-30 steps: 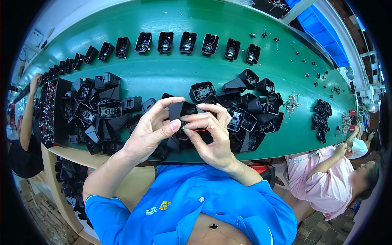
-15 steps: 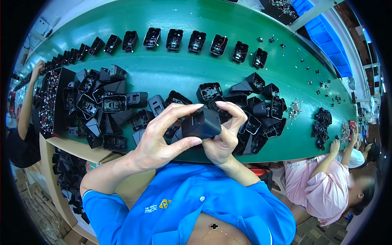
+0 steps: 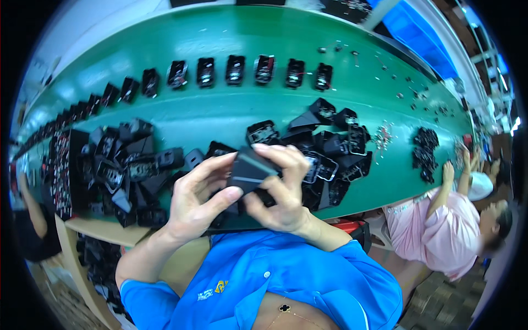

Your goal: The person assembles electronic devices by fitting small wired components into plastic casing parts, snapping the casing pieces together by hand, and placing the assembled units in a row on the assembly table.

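A black plastic housing (image 3: pixel 250 171) is held up between both hands above the near edge of the green table. My left hand (image 3: pixel 198 192) grips its left side, thumb at the lower edge and fingers along the top. My right hand (image 3: pixel 283 190) is closed round its right side, with the fingertips on the upper face. The housing is tilted, a sloping face toward me; its inside is hidden. Behind the hands lie more black housings, in a left heap (image 3: pixel 129 165) and a right heap (image 3: pixel 335 148), several with open cavities showing.
A curved row of open housings (image 3: pixel 235 70) with wires inside runs along the green table (image 3: pixel 209 107). A box of small wired parts (image 3: pixel 63 170) stands left, beside another person's arm (image 3: pixel 34 206). Dark small parts (image 3: pixel 425 157) lie right, near a person in pink (image 3: pixel 434 234). A cardboard box (image 3: pixel 104 234) holds more housings.
The housing has been turned in my hands, so a sloping face now shows. Both hands have shifted slightly left in view. The whole view has moved a little.
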Motion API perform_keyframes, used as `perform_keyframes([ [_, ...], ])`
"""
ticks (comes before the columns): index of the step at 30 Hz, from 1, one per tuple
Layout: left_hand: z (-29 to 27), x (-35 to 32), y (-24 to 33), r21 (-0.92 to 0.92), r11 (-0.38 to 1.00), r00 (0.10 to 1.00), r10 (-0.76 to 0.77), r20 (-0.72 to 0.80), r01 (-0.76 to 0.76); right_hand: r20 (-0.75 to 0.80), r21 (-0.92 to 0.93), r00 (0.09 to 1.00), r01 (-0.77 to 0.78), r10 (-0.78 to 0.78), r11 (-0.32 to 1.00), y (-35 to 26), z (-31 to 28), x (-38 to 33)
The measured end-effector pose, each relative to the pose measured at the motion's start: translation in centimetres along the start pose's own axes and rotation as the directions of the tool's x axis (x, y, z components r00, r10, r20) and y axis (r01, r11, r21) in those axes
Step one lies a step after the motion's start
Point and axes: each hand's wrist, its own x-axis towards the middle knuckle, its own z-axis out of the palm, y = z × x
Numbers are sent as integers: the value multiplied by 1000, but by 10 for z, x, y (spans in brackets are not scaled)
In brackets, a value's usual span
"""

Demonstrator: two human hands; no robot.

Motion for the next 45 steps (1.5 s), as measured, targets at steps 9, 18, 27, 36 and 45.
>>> perform_keyframes([
  [9,14,6,6,35,999,997,30,65,-32,55,-295,992,123,-111,948,32,-55,37],
  [18,-15,6,6,873,343,937,117,328,-348,211,-806,943,19,256,591,215,-164,93],
  [27,-23,-40,4,943,140,948,-62,312,-301,379,-813,806,55,455,580,248,-159,104],
  [36,-35,-36,-15,944,8,941,-80,329,-330,413,-828,780,107,470,551,255,-155,108],
  [45,-31,-23,-14,931,96,936,27,351,-352,449,-806,810,184,377,563,258,-159,107],
])
